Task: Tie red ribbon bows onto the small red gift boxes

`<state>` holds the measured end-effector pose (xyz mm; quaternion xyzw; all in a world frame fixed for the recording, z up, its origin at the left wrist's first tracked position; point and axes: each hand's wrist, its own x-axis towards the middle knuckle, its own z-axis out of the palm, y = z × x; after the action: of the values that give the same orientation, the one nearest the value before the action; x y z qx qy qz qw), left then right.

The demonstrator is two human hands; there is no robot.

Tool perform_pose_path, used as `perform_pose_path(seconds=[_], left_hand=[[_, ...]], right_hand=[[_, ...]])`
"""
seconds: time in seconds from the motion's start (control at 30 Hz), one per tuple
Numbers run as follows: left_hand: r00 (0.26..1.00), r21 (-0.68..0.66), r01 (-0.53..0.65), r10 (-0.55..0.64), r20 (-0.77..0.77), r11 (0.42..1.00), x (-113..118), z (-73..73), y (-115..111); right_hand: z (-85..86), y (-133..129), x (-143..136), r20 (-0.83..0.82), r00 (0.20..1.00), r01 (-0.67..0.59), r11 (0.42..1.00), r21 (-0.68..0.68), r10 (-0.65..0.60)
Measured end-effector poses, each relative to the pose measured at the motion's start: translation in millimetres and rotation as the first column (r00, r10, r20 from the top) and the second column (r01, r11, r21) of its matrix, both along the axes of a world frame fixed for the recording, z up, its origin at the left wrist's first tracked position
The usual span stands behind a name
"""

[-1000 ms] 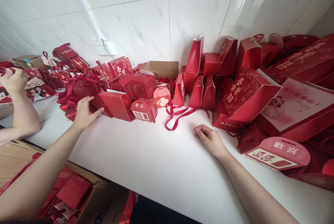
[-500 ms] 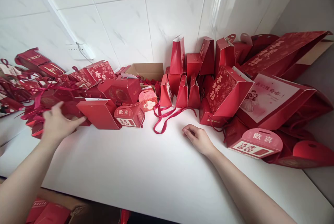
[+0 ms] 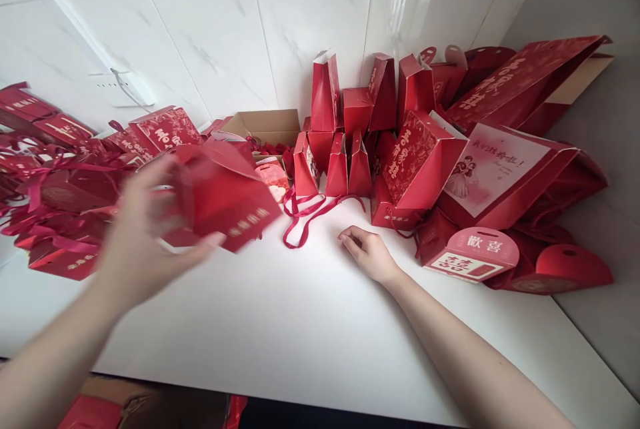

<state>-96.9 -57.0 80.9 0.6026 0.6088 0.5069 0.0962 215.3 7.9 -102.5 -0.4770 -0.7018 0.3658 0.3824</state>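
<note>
Blurred by motion, my left hand (image 3: 145,242) grips a red paper gift box (image 3: 225,199) between thumb and fingers. The box is tilted above the white table (image 3: 280,322) and has pale lettering along its lower edge. It partly hides the boxes behind it. My right hand (image 3: 370,252) rests on the table with its fingers curled in and nothing visible in them. A loose dark-red ribbon (image 3: 303,232) lies just to the left of that hand, in front of several small upright red boxes (image 3: 337,166).
Red gift boxes and ribbons crowd the left side (image 3: 70,189). On the right stand larger red boxes (image 3: 420,162), one with a pink label (image 3: 493,169). An open cardboard box (image 3: 265,124) sits by the tiled wall (image 3: 200,29). Below the table edge shows another carton (image 3: 113,392).
My left hand has taken hold of a red gift box and brought it up and to the right, in front of other boxes. My right hand stays put; the view has shifted slightly.
</note>
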Motion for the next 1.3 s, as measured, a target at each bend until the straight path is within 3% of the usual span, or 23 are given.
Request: perform_pose_path(seconds=[0.03, 0.1, 0.2, 0.27, 0.33, 0.37, 0.47, 0.53, 0.63, 0.7, 0.77, 0.87, 0.97, 1.03, 1.13, 1.2, 1.3], left_hand=[[0.976, -0.17, 0.178, -0.196, -0.099, 0.969, 16, -15.6, 2], [0.887, -0.344, 0.421, -0.46, -0.039, 0.84, 45, -50.7, 3], [0.793, -0.395, 0.586, -0.6, 0.103, 0.707, 75, -93.2, 5], [0.69, -0.429, 0.674, -0.72, 0.074, 0.601, 83, -105.5, 9], [0.605, -0.441, 0.711, -0.796, -0.011, 0.547, 83, -107.6, 17], [0.601, -0.445, 0.697, -0.797, -0.064, 0.562, 80, -107.3, 23], [0.687, -0.455, 0.541, -0.684, -0.245, 0.707, 66, -112.4, 40], [0.702, -0.463, 0.424, -0.605, -0.375, 0.779, 57, -122.3, 49], [0.721, -0.442, 0.341, -0.533, -0.443, 0.829, 48, -133.0, 58], [0.738, -0.414, 0.37, -0.534, -0.413, 0.832, 46, -126.4, 63], [0.788, -0.397, 0.433, -0.553, -0.269, 0.809, 47, -106.1, 69], [0.851, -0.478, 0.509, -0.502, 0.154, 0.716, 55, -58.1, 82], [0.789, -0.354, 0.602, -0.465, 0.401, 0.716, 68, -7.3, 95], [0.77, -0.337, 0.619, -0.465, 0.436, 0.709, 78, 20.7, 103], [0.715, -0.391, 0.699, -0.568, 0.407, 0.599, 94, 48.3, 107], [0.67, -0.417, 0.74, -0.634, 0.387, 0.528, 104, 56.2, 105], [0.606, -0.382, 0.793, -0.684, 0.407, 0.475, 114, 54.7, 97]], right_hand=[[1.6, 0, 2, -0.008, 1.0, 0.02, 1.0, 0.021, -0.02], [6.7, 1, 7, -0.025, 0.997, 0.079, 0.994, 0.072, -0.077], [16.8, 2, 19, -0.052, 0.981, 0.194, 0.973, 0.128, -0.189], [23.2, 3, 26, -0.072, 0.964, 0.263, 0.953, 0.148, -0.255], [28.1, 3, 32, -0.104, 0.95, 0.307, 0.938, 0.163, -0.294], [29.9, 3, 33, -0.121, 0.946, 0.317, 0.933, 0.167, -0.3], [33.4, 2, 33, -0.147, 0.949, 0.302, 0.938, 0.168, -0.279], [34.4, 1, 31, -0.139, 0.957, 0.277, 0.947, 0.163, -0.256], [34.0, -1, 28, -0.136, 0.964, 0.248, 0.959, 0.139, -0.229], [32.2, -2, 25, -0.151, 0.964, 0.237, 0.965, 0.11, -0.219], [29.2, -2, 20, -0.167, 0.963, 0.228, 0.97, 0.081, -0.212], [26.0, -1, 6, -0.161, 0.964, 0.227, 0.971, 0.075, -0.212], [34.2, 6, -9, -0.136, 0.976, 0.189, 0.975, 0.118, -0.173], [51.1, 14, -14, -0.198, 0.969, 0.178, 0.973, 0.144, -0.148], [91.4, 25, -14, -0.307, 0.947, 0.158, 0.97, 0.184, -0.096], [120.2, 27, -11, -0.414, 0.91, 0.064, 0.983, 0.173, 0.014], [151.9, 21, -6, -0.521, 0.837, -0.108, 0.984, 0.142, 0.167]])
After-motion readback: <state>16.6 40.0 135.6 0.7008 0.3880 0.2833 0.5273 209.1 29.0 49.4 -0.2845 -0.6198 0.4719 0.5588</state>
